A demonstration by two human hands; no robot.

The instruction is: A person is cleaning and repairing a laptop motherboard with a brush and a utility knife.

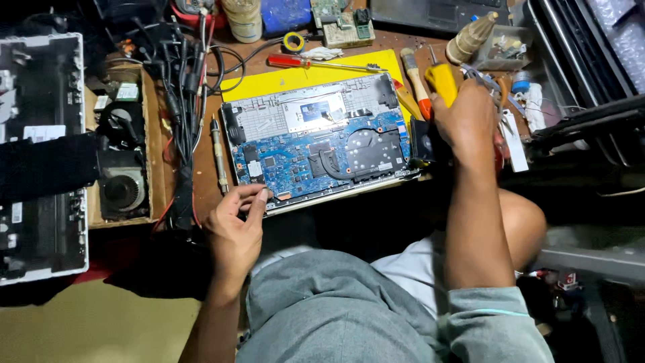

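Head view: left hand [235,232] is pinching the opened laptop's [319,144] front corner; right hand [467,124] is gripping a yellow-handled tool [442,81]. Cardboard box [156,134] is holding a fan [124,191].

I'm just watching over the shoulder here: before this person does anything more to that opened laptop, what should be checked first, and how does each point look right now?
1. Opened laptop with blue circuit board lies flat on the yellow mat: ok.
2. Left hand steadies the laptop's near left corner, fingertips pinched at the edge: ok.
3. Right hand has a firm hold on the yellow-handled tool: ok, though its tip is hidden.
4. Whether a small screw sits between the left fingertips: cannot tell.
5. Spare red-handled screwdriver within reach behind the laptop: ok.
6. Tangle of black cables kept off the board: ok, they lie to the left.
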